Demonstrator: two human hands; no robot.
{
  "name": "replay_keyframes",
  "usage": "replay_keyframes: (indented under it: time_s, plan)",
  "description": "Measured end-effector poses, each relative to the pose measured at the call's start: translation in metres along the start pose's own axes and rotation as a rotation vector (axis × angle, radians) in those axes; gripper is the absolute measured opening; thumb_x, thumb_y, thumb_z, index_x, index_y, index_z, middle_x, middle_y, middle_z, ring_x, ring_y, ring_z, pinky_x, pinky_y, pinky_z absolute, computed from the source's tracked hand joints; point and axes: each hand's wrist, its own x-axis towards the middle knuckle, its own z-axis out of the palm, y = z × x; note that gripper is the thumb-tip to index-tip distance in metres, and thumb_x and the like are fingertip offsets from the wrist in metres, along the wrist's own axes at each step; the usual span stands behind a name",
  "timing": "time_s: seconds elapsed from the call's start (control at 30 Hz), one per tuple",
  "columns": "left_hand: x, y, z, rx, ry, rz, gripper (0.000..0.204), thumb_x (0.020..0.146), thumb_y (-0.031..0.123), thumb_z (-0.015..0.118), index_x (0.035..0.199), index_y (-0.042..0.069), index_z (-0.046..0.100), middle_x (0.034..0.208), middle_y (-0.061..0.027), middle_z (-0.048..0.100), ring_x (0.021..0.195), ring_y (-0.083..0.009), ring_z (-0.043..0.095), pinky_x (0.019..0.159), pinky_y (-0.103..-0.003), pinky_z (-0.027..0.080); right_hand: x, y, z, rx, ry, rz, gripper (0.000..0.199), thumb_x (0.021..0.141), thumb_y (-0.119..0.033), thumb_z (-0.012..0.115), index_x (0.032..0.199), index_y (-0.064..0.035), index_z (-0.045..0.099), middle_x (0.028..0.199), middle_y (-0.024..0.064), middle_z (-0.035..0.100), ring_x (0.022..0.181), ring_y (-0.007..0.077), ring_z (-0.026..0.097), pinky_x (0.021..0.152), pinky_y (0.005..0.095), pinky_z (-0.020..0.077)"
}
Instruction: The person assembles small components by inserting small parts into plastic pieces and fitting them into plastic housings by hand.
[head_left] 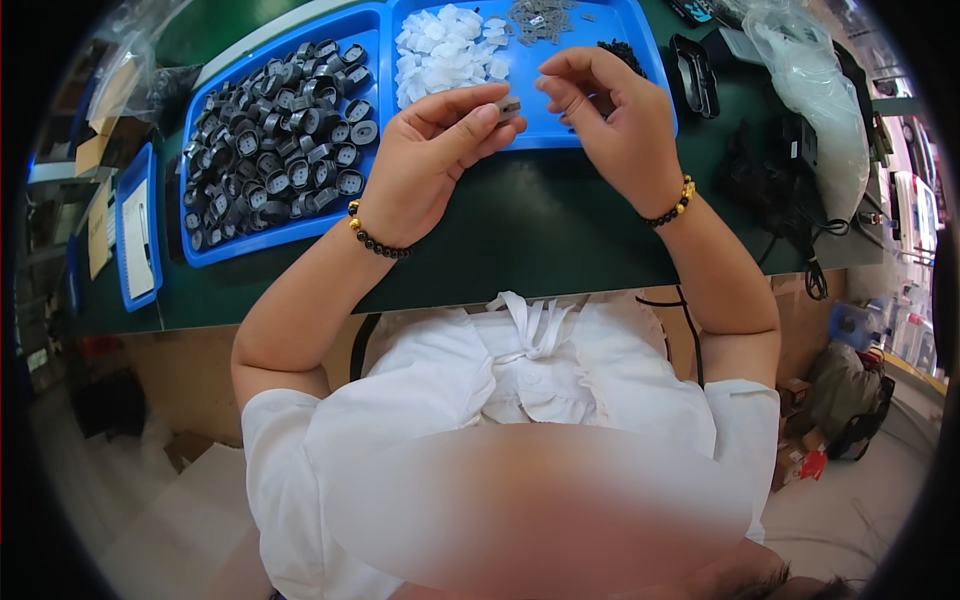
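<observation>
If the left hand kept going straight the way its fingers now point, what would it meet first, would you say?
Probably the right hand: the left hand, pinching a small grey part, points at its fingertips across a narrow gap above the blue tray. Depth is uncertain.

Bare green worktop [520, 230] open between body and blue trays. Hemmed left by tray of black caps [280, 140], ahead by tray [560, 125] with white pieces [440, 55]. Blocked right by black cables [770, 190] and plastic bag [820, 100].
</observation>
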Motion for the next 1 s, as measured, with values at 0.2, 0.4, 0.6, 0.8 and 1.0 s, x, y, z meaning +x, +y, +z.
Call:
replay_keyframes:
  time_s: [0.2,0.4,0.6,0.8,1.0]
  plan:
    - [0.001,0.003,0.002,0.015,-0.015,0.001,0.025,0.092,0.011,0.065,0.115,0.002,0.062,0.118,-0.0138,0.065,0.103,-0.0187,0.066,0.086,-0.026,0.055,0.097,0.04,-0.018,-0.484,-0.158,0.145,0.022,0.081,-0.01,0.066,0.102,-0.0036,0.066,0.094,0.0149,0.067,0.084,0.0291,0.065,0.076,0.0378,0.052]
    - [0.003,0.011,0.001,0.043,0.017,-0.046,0.02,0.088,0.011,0.071,0.103,0.003,0.061,0.097,-0.0063,0.066,0.085,-0.012,0.065,0.076,-0.027,0.057,0.15,0.07,-0.009,-0.596,-0.175,-0.291,0.026,0.076,-0.007,0.068,0.102,-0.007,0.066,0.102,0.0134,0.059,0.101,0.0318,0.059,0.085,0.0385,0.049]
    - [-0.001,0.008,0.006,0.078,-0.003,-0.093,0.019,0.088,0.012,0.07,0.103,0.004,0.061,0.092,-0.0014,0.062,0.08,-0.0082,0.061,0.071,-0.025,0.056,0.169,0.104,-0.005,-0.549,-0.222,-0.333,0.008,0.073,-0.01,0.072,0.08,-0.0086,0.068,0.083,0.0108,0.059,0.089,0.031,0.059,0.079,0.0386,0.0498]
    - [-0.001,0.01,0.007,0.096,-0.026,-0.098,0.022,0.087,0.014,0.071,0.105,0.004,0.061,0.092,-0.0008,0.062,0.081,-0.0083,0.061,0.073,-0.026,0.056,0.162,0.103,-0.018,-0.322,-0.083,-0.043,0.009,0.078,-0.009,0.071,0.079,-0.0055,0.063,0.076,0.0067,0.063,0.069,0.0186,0.062,0.066,0.0314,0.0509]
    - [-0.001,0.009,0.004,0.121,0.012,-0.057,0.021,0.089,0.014,0.07,0.105,0.004,0.062,0.094,-0.0009,0.062,0.084,-0.0089,0.061,0.075,-0.027,0.056,0.12,0.071,-0.027,0.138,-0.133,0.143,0.018,0.08,-0.009,0.076,0.084,-0.0037,0.059,0.076,0.0007,0.062,0.071,0.0074,0.062,0.064,0.0221,0.0502]
